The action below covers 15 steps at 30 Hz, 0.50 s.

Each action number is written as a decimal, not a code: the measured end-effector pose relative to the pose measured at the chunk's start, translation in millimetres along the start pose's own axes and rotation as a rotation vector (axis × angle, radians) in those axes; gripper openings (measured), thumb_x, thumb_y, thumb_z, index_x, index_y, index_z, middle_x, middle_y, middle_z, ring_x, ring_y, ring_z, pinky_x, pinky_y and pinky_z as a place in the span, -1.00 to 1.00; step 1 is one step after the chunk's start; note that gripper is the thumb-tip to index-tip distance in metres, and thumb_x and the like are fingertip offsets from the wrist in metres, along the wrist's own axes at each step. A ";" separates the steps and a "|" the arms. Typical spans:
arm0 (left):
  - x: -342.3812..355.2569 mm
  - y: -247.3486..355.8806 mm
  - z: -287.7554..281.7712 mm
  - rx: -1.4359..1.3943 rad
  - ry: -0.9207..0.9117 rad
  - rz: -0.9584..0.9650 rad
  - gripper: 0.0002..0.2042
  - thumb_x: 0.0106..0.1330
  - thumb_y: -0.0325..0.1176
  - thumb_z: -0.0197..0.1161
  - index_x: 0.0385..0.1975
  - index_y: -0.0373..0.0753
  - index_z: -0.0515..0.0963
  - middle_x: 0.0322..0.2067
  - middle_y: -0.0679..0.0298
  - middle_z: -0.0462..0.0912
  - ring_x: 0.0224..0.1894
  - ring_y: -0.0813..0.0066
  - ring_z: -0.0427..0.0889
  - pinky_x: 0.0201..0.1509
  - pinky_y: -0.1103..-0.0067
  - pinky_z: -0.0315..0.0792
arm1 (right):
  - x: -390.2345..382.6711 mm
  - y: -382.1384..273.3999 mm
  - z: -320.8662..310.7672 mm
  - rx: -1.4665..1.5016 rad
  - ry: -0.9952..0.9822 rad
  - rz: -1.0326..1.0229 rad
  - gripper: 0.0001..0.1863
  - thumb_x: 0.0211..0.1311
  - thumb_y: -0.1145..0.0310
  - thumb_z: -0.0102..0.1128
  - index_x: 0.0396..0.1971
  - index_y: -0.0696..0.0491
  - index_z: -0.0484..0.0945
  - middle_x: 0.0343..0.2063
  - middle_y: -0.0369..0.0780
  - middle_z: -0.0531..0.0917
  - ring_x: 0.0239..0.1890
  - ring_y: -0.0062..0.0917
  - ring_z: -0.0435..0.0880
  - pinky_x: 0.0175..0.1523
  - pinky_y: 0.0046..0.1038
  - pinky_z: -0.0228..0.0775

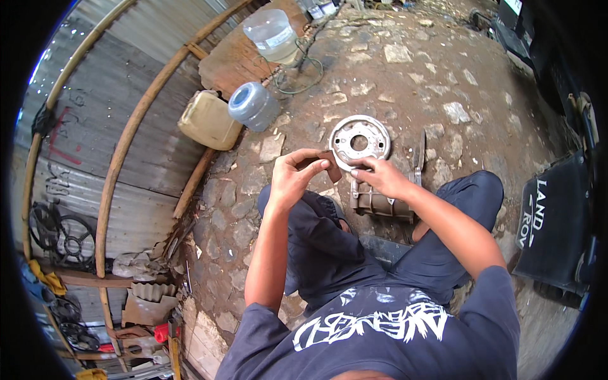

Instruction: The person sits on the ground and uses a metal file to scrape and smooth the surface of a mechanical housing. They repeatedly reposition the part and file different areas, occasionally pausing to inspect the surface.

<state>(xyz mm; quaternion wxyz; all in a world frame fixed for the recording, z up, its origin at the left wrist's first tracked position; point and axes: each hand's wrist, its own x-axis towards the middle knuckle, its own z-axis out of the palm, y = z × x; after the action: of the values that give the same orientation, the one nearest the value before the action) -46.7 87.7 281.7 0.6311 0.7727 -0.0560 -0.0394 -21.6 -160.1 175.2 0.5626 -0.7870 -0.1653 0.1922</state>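
A round white metal plate [347, 132] with a centre hole and several smaller holes sits ahead of me, over a brown ribbed metal part [380, 204]. My left hand [297, 170] pinches a small dark brown flat strip [332, 170] beside the plate's left edge. My right hand [385, 176] has its fingers curled at the plate's lower rim and appears to grip it; its fingertips are partly hidden. A long metal bar [420, 149] rises behind the ribbed part, right of the plate. My legs are bent on either side.
Cobbled dirt ground [380, 82] surrounds me. At the upper left stand a blue water bottle [253, 107], a beige jerrycan [209, 120] and a clear bottle [269, 35]. A corrugated wall [82, 158] with cluttered shelving lines the left; a vehicle's dark mudflap [548, 221] is close at right.
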 end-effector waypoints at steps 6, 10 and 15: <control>27.3 40.9 10.6 0.143 -0.103 0.056 -0.77 0.24 -0.46 0.53 -0.14 -0.38 0.75 -0.29 0.29 0.81 -0.23 0.55 0.73 -0.04 0.57 0.57 | -16.8 -94.3 -45.7 0.150 0.099 -0.363 -0.45 0.34 0.16 0.34 0.28 0.04 0.55 0.09 -0.10 0.71 0.14 -0.36 0.72 0.22 -0.29 0.53; 76.0 40.7 21.7 0.109 -0.234 -0.078 -0.75 0.21 -0.40 0.55 -0.17 -0.38 0.73 -0.29 0.28 0.79 -0.19 0.57 0.71 0.02 0.55 0.56 | -0.1 -61.8 -56.7 0.094 0.233 -0.387 -0.47 0.29 0.17 0.42 0.21 0.06 0.62 -0.05 -0.06 0.78 0.04 -0.29 0.78 0.17 -0.29 0.56; 114.1 0.6 38.7 -0.031 -0.361 -0.172 -0.62 0.21 -0.30 0.56 -0.06 -0.38 0.69 -0.17 0.25 0.77 -0.12 0.55 0.69 0.09 0.53 0.53 | 16.3 -20.3 -53.3 -0.058 0.470 -0.102 -0.58 0.28 0.19 0.45 0.05 0.10 0.71 -0.24 -0.03 0.81 -0.16 -0.34 0.84 -0.04 -0.34 0.61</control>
<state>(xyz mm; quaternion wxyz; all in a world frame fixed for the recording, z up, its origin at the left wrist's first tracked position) 61.2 34.4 275.6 0.6170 0.7452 -0.1012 -0.2319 17.7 -189.9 208.2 0.5716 -0.8166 -0.0747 -0.0299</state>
